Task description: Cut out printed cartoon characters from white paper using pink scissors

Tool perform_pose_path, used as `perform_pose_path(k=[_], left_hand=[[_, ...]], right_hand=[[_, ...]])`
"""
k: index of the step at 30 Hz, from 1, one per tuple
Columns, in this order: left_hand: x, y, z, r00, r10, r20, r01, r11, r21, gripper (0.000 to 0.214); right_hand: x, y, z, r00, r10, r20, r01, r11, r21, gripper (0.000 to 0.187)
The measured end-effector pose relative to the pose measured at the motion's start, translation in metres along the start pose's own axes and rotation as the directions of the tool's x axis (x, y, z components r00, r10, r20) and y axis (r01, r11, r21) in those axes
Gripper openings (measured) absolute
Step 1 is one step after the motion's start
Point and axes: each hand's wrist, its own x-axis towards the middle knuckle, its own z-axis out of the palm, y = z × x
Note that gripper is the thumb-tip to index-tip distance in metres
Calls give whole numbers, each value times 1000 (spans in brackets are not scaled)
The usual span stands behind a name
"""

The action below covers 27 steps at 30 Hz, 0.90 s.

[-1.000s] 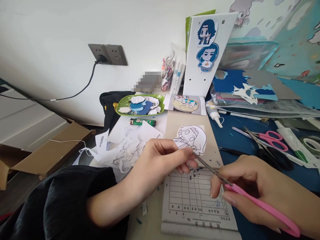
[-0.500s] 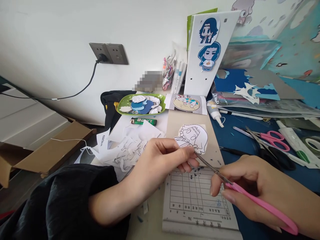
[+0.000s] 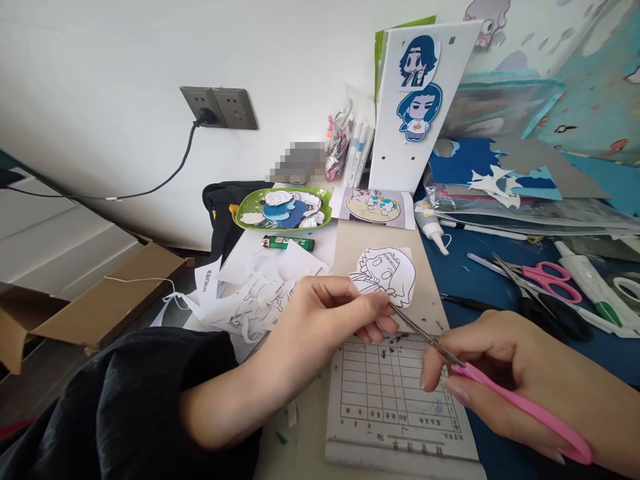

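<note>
- The paper cutout, a line-drawn cartoon figure, was held up over the middle of the worktop, above the gridded pad near its front edge.
- Your left hand had its fingers pinched together on the cutout's lower edge.
- Your right hand was closed around the pink-handled scissors, blade tips at the outline just beside your left fingertips.
- To trim well, in my judgement, you needed short snips, turning the paper rather than the blades, with fingertips clear.
- Counted: one cutout in hand, two blue-haired figures on the white board, two more scissors towards the right edge, one green tray, one lighter and one glue bottle further back.
</note>
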Motion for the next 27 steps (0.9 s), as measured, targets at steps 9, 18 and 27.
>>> perform_pose_path(k=[9, 18, 27], left_hand=[[-1, 1, 1, 1000, -6, -6, 6, 1000, 0, 26], [0, -2, 0, 1000, -2, 0, 2, 1000, -29, 25], [0, -3, 3, 998, 18, -55, -14, 997, 75, 18]], right_hand=[[1, 16, -1, 996, -59, -65, 51, 993, -106, 19], [1, 19, 0, 982, -161, -97, 143, 974, -174, 15], [6, 4, -10, 926, -141, -350, 211, 963, 168, 21]])
